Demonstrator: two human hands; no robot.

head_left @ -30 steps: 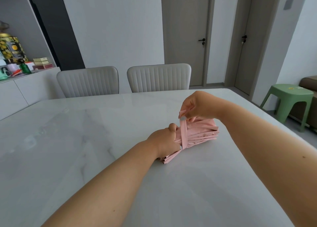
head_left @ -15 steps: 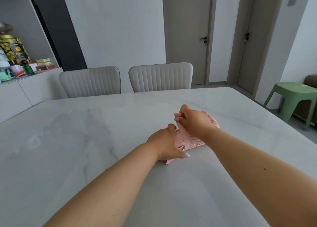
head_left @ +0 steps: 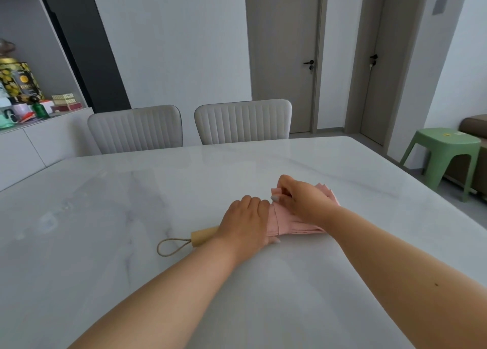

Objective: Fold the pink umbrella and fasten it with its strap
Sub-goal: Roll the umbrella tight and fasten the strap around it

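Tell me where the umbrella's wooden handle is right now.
In the head view the wooden handle lies on the table left of centre, sticking out from under the left hand, its cord loop trailing further left.

Bare forearms, pale-polished nails

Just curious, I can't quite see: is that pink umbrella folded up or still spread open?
Folded. The pink umbrella lies on the table as a flat bundle, its strap around it; whether the strap is fastened cannot be told.
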